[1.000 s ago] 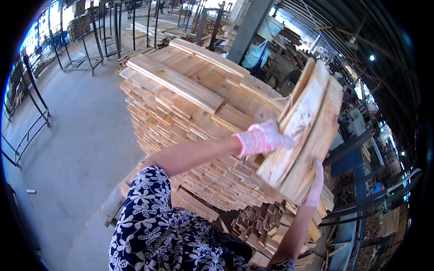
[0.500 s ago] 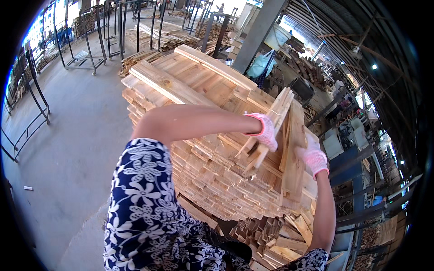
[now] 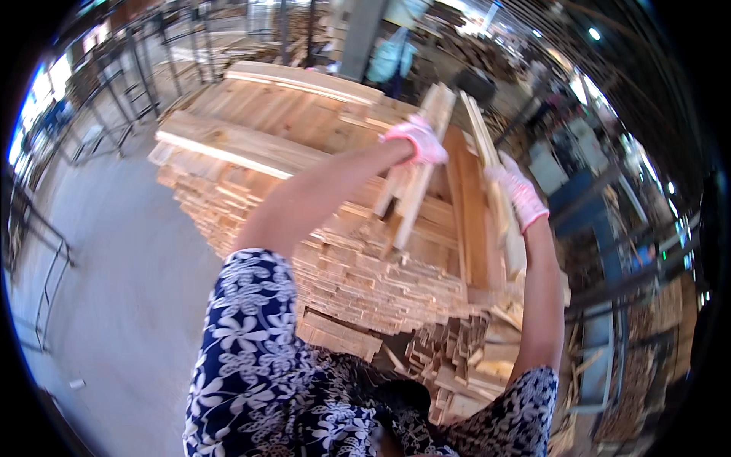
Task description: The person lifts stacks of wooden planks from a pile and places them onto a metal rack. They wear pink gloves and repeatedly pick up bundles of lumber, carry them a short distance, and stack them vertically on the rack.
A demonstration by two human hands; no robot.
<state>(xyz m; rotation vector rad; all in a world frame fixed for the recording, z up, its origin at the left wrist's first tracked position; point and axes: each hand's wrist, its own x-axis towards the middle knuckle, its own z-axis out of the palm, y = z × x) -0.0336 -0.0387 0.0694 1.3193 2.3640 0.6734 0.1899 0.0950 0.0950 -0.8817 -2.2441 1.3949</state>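
Your left hand [image 3: 417, 142], in a pink and white glove, has its fingers curled over a few narrow pale strips [image 3: 415, 190] of wood, which run out both beyond and below the knuckles. Your right hand [image 3: 518, 189], gloved alike, has its fingers up against a long pale board [image 3: 480, 129] that stretches past their tips; blur hides whether they close round it or only press on it. Between the two sets of fingers lies a reddish-brown board [image 3: 472, 198], near both. Beneath all of these sits the big stack [image 3: 365, 282] of boards, its rough face of cut ends showing below your left fingers. Below your right fingers, toward your body, short wood pieces [image 3: 449, 358] lie heaped at the foot of the stack. To the left of your left fingers, a long plank [image 3: 228, 141] lies flat on top, and beyond it another plank [image 3: 304, 82] runs along the far edge. Well past your fingers you have a grey pillar [image 3: 362, 38] with a light blue bag [image 3: 392, 57] beside it, and, far to their left, blurred metal racks [image 3: 137, 72] on the grey floor [image 3: 129, 244].
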